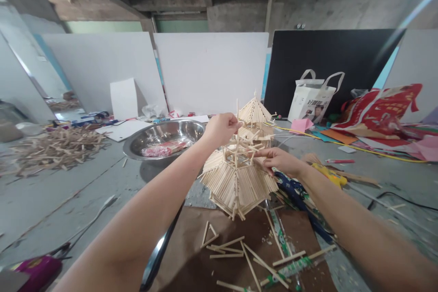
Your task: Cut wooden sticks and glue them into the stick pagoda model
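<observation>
A pagoda-like model point(239, 187) made of thin wooden sticks stands in front of me, with a sloping many-sided roof and an open stick frame on top. My left hand point(222, 128) is closed in a pinch at an upright wooden stick point(237, 108) above this frame. From the right, my right hand point(282, 162) reaches to the frame's side, its fingertips gripping the model near the top of the roof. Behind it is a second stick model point(254, 112) with a pointed roof, partly covered by the first.
Loose sticks point(226, 251) and clear green-printed wrappers point(284, 242) lie on a brown sheet point(191, 228). A steel basin point(132, 146) holds wrapped packets. A stick pile point(65, 146) is at left, a purple tool point(39, 271) lower left, a yellow glue gun point(330, 175) at right.
</observation>
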{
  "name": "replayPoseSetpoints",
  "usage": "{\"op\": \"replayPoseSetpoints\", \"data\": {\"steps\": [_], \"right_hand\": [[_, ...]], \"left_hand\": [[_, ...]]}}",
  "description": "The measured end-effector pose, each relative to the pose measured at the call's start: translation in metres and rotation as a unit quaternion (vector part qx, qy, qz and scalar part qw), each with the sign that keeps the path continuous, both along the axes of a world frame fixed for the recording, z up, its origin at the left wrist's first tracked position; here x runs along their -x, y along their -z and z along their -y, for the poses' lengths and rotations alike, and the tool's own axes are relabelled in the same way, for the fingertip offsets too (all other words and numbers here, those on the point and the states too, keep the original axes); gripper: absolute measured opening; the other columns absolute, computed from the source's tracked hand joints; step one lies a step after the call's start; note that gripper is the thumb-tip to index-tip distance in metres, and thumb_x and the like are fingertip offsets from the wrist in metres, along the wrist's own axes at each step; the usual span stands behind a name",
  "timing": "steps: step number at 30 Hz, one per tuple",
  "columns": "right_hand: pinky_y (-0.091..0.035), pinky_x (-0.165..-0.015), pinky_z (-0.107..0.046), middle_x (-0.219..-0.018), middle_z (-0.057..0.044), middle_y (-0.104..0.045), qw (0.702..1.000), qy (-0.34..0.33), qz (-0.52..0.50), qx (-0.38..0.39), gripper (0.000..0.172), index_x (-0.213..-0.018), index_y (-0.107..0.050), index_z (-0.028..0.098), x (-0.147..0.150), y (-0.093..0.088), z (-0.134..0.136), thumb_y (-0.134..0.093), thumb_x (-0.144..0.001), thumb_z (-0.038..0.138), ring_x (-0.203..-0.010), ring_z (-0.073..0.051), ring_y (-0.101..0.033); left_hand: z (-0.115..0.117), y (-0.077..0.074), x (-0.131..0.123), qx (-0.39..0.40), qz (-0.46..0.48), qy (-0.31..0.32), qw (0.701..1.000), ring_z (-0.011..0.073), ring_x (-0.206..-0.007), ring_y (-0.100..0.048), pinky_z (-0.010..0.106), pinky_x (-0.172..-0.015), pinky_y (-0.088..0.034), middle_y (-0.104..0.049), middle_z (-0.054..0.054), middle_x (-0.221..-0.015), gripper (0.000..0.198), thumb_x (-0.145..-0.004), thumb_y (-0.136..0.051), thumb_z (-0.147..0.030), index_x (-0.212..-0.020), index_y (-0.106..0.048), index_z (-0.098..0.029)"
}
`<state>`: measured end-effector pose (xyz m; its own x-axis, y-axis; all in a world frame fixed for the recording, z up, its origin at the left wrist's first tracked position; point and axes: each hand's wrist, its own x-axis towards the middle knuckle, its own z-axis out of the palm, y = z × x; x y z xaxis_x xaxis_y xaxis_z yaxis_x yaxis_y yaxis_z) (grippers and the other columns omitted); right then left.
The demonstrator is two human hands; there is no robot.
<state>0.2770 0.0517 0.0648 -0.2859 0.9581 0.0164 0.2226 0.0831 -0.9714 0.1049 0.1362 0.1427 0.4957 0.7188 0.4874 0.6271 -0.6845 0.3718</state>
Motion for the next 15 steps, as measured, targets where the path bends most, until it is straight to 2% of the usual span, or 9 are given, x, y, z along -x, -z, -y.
{"op": "replayPoseSetpoints", "data": {"steps": [5, 10, 15], "right_hand": [[-0.027, -0.036, -0.016, -0.05, 0.006, -0.058, 0.999, -0.041, 0.018, -0.017, 0.048, -0.098, -0.061, 0.019, 0.004, -0.001, -0.007, -0.041, -0.057, 0.005, -0.033, -0.003, -0.033], [-0.025, -0.035, -0.015, -0.037, 0.009, -0.043, 0.998, -0.051, 0.014, -0.027, 0.048, -0.099, -0.06, 0.014, 0.01, -0.004, -0.012, -0.041, -0.056, 0.005, -0.032, -0.003, -0.03], [-0.031, -0.041, -0.017, -0.043, 0.008, -0.046, 0.999, -0.036, -0.009, -0.027, 0.045, -0.104, -0.058, 0.015, 0.008, -0.001, -0.011, -0.044, -0.061, 0.009, -0.037, -0.004, -0.038]], "left_hand": [[0.0, 0.0, 0.0, -0.007, -0.002, 0.003, 1.0, 0.0091, -0.049, -0.043, 0.024, -0.05, -0.028, -0.055, 0.0, -0.051, 0.022, -0.07, -0.047, -0.035, -0.06, -0.056, -0.018], [0.0, 0.0, 0.001, -0.007, -0.001, 0.005, 1.0, 0.0084, -0.048, -0.042, 0.023, -0.049, -0.028, -0.056, 0.0, -0.052, 0.021, -0.071, -0.047, -0.035, -0.061, -0.056, -0.017], [-0.001, 0.0, 0.001, -0.007, -0.007, 0.001, 1.0, 0.0085, -0.049, -0.042, 0.023, -0.049, -0.028, -0.056, 0.0, -0.052, 0.021, -0.07, -0.048, -0.035, -0.061, -0.055, -0.018]]}}
